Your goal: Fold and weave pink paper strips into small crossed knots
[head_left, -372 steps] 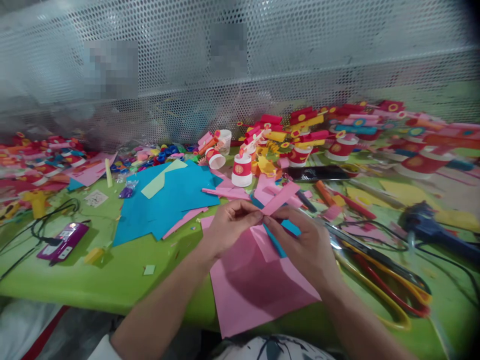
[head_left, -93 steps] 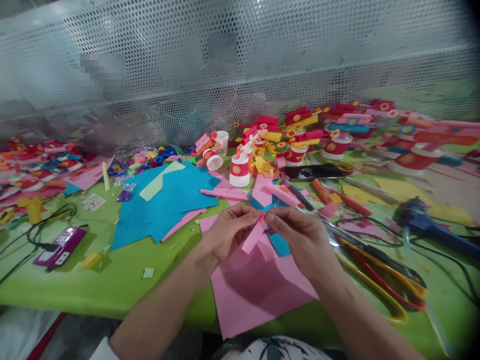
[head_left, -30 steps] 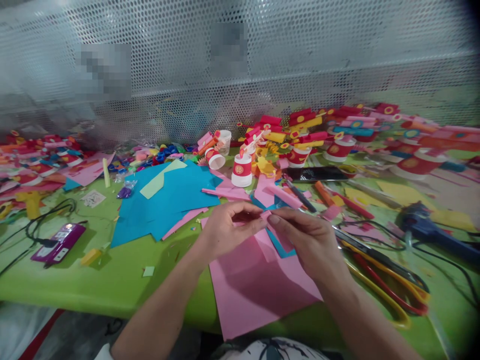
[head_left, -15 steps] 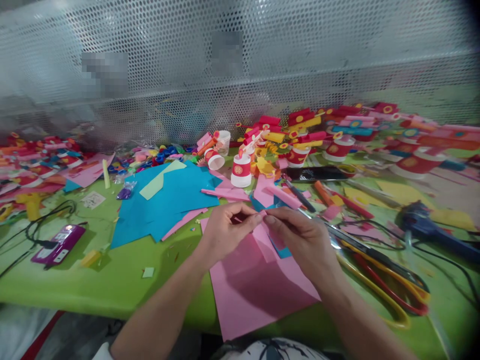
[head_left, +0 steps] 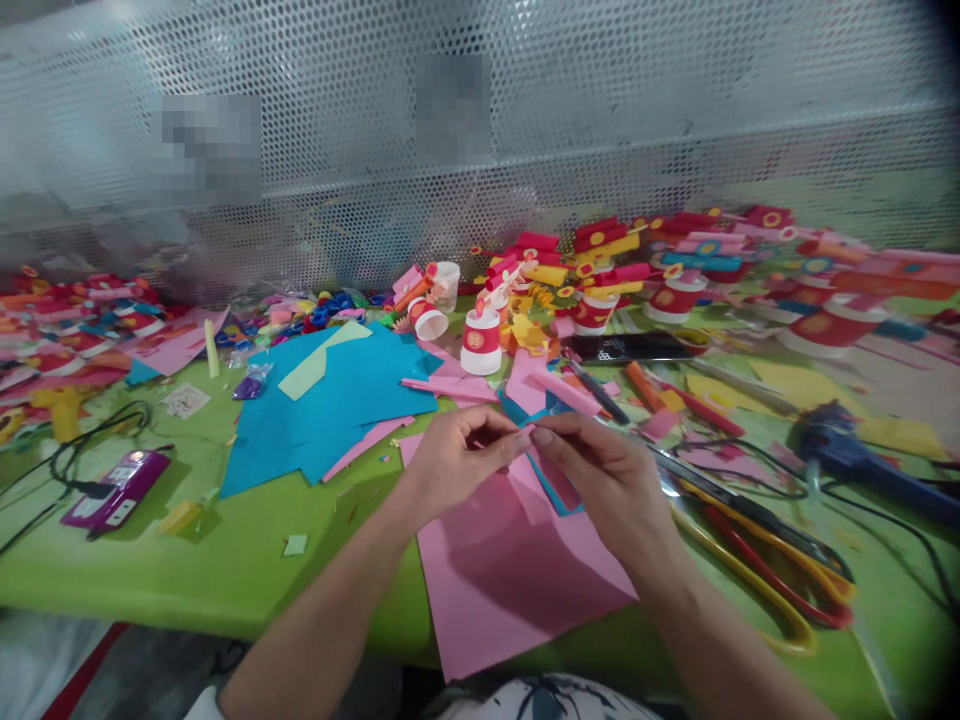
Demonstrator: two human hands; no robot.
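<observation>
My left hand [head_left: 466, 455] and my right hand [head_left: 611, 475] meet over the pink sheet, each with thumb and forefinger pinched together. Between the fingertips is a small piece of pink paper [head_left: 527, 431], mostly covered by them. Under my right hand hangs or lies a pink strip [head_left: 561, 482] beside a blue paper edge; whether it joins the pinched piece I cannot tell. The large pink sheet [head_left: 517, 590] lies flat below both hands. Just beyond them stands an upside-down white paper cup [head_left: 481, 342] with a red band.
Blue sheets [head_left: 337, 400] lie to the left, near a purple device [head_left: 116, 490] with a cable. Scissors [head_left: 757, 560] and a blue glue gun [head_left: 847, 450] are at the right. Several decorated cups [head_left: 675, 298] stand along the perforated metal panel [head_left: 360, 190].
Both hands stay pinched at nearly the same spot. My fingers have shifted slightly, and more of the blue edge under my right hand shows.
</observation>
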